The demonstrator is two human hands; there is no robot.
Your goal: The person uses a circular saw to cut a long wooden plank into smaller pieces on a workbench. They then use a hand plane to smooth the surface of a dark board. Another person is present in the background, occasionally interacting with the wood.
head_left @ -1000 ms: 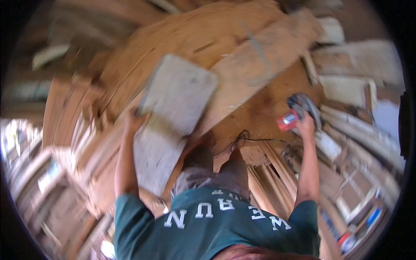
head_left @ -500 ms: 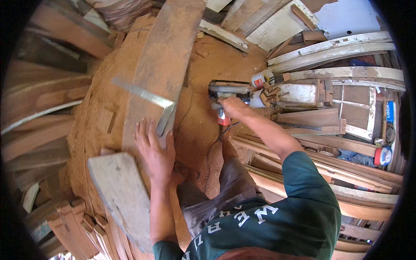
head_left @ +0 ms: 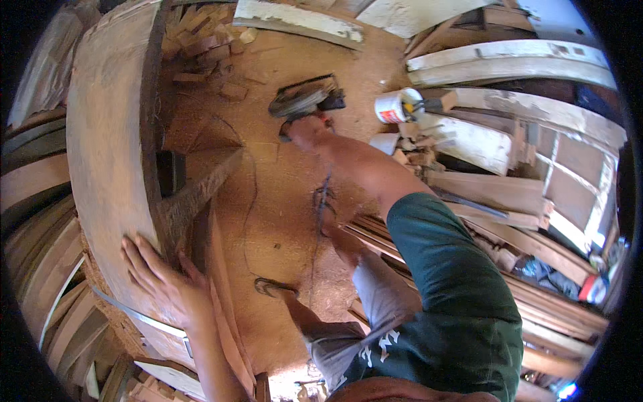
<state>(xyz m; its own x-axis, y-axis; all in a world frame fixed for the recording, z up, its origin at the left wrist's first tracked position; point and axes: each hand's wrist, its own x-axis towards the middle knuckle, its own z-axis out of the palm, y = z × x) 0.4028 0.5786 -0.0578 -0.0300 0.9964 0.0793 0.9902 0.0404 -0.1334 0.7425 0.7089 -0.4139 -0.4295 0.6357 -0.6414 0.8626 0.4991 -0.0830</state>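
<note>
My left hand (head_left: 166, 285) lies with its fingers spread on a wide wooden plank (head_left: 110, 147), the thumb by the plank's inner edge. A metal try square (head_left: 137, 316) rests on the plank beside my left wrist, partly hidden by the forearm. Out in front, my right hand (head_left: 307, 134) is closed round a corded circular saw (head_left: 301, 99), whose grey guard and dark base plate show beyond the knuckles. The saw is apart from the plank, over the sawdust-covered floor (head_left: 268, 194). The grip itself is mostly hidden behind the hand.
A white bucket (head_left: 390, 107) with tools in it stands at the right, beside small wood offcuts (head_left: 418, 157). Long boards (head_left: 489, 184) are stacked along the right, and curved timbers (head_left: 33, 228) line the left. A thin cord (head_left: 254, 194) trails across the floor.
The view has swung, so the plank now appears farther left. My right arm reaches farther out with the saw. The left hand stays on the plank, the square now beside its wrist.
</note>
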